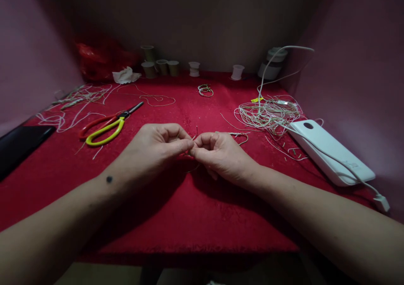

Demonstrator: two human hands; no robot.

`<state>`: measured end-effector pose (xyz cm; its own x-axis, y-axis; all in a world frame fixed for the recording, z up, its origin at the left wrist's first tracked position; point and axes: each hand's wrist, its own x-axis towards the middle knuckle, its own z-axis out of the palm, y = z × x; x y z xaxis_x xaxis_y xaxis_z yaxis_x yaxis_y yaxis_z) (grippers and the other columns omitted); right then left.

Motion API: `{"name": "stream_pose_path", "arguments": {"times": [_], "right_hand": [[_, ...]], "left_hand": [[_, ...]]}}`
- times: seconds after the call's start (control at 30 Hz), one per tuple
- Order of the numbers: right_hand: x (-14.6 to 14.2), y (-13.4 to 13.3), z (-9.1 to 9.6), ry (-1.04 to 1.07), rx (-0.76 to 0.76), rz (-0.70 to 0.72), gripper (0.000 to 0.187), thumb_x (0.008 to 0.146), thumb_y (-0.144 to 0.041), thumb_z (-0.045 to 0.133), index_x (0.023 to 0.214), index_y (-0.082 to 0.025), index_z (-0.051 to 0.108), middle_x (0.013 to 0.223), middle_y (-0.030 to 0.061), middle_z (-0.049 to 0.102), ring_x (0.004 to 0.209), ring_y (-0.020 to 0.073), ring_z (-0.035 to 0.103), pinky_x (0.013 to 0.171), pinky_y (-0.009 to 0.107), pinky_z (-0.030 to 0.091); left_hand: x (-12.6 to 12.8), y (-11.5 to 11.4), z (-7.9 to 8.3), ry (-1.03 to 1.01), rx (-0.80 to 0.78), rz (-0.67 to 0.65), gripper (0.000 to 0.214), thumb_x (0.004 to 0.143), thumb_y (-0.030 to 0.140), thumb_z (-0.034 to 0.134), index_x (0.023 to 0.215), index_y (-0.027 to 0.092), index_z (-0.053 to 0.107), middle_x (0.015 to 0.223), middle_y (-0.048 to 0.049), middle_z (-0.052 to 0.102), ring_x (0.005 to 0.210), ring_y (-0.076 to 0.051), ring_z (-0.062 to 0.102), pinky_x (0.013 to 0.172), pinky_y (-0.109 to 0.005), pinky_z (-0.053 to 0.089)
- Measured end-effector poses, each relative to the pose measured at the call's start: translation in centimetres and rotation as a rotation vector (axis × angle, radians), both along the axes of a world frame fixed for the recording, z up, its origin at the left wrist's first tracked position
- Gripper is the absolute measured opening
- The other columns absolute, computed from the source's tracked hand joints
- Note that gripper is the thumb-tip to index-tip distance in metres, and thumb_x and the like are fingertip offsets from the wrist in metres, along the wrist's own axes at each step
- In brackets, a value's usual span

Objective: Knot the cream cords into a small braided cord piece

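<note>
Though thin, thread [197, 130] between pinching fingers [184, 145]

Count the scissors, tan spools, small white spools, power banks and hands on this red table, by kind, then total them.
Scissors: 1
Tan spools: 4
Small white spools: 2
Power banks: 1
Hands, left and right, pinching a thread: 2
Total: 10

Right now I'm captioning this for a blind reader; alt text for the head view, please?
The left hand and right hand pinch a thin string together over a red table. Scissors lie left, a white power bank right.
</note>
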<state>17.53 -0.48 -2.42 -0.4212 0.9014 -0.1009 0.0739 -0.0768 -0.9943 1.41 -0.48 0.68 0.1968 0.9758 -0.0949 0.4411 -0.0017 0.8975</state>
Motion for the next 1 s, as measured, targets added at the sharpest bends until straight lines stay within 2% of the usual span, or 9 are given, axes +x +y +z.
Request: {"name": "stream_pose_path", "arguments": {"times": [0.2,0.37,0.47,0.63,0.87,1.0], "right_hand": [[0.29,0.05,-0.22,0.004,0.012,0.042,0.009,0.077,-0.019,0.054,0.068,-0.018,0.052,0.045,-0.0102,0.04,0.031,0.0035,0.034,0.029,0.016,0.026],[0.49,-0.04,0.07,-0.01,-0.006,0.074,0.007,0.076,-0.016,0.053,0.069,-0.017,0.053,0.043,-0.0107,0.041,0.031,0.0032,0.035,0.03,0.015,0.026],[0.46,-0.07,0.41,-0.018,-0.017,0.081,0.006,0.076,-0.015,0.053,0.071,-0.016,0.056,0.041,-0.0109,0.043,0.03,0.0031,0.036,0.03,0.014,0.026],[0.36,-0.1,0.73,-0.003,-0.067,0.066,0.007,0.076,-0.012,0.052,0.073,-0.016,0.057,0.038,-0.0115,0.043,0.028,0.0037,0.036,0.03,0.014,0.028],[0.56,-0.06,0.67,0.07,-0.072,0.073,0.006,0.076,-0.016,0.052,0.072,-0.017,0.056,0.04,-0.0115,0.043,0.028,0.0041,0.036,0.03,0.015,0.031],[0.5,-0.05,0.71,0.059,-0.071,0.081,0.007,0.077,-0.017,0.055,0.071,-0.016,0.057,0.038,-0.0107,0.043,0.029,0.0038,0.037,0.03,0.015,0.03]], "left_hand": [[0.45,-0.35,-0.01,0.075,0.19,0.004,0.012,0.076,0.024,0.062,0.068,0.017,0.067,0.059,0.0036,0.062,0.056,-0.009,0.052,0.05,-0.017,0.037],[0.76,-0.33,-0.12,0.012,0.268,0.04,0.012,0.078,0.026,0.063,0.072,0.017,0.068,0.064,0.003,0.063,0.06,-0.01,0.053,0.055,-0.019,0.04],[0.65,-0.19,-0.36,-0.057,0.263,0.077,0.009,0.078,0.025,0.065,0.073,0.018,0.068,0.063,0.0046,0.062,0.056,-0.008,0.049,0.053,-0.018,0.038],[0.41,-0.09,-0.57,-0.1,0.25,0.113,0.007,0.079,0.021,0.065,0.073,0.019,0.066,0.052,0.0088,0.049,0.044,-0.005,0.033,0.045,-0.018,0.031],[0.68,-0.29,0.01,-0.049,0.217,0.147,0.006,0.079,0.022,0.066,0.074,0.018,0.067,0.057,0.0066,0.054,0.048,-0.006,0.039,0.042,-0.018,0.029],[0.7,-0.41,0.16,-0.038,0.191,0.152,0.007,0.079,0.026,0.065,0.076,0.019,0.067,0.064,0.0043,0.062,0.053,-0.008,0.047,0.043,-0.019,0.031]]}}
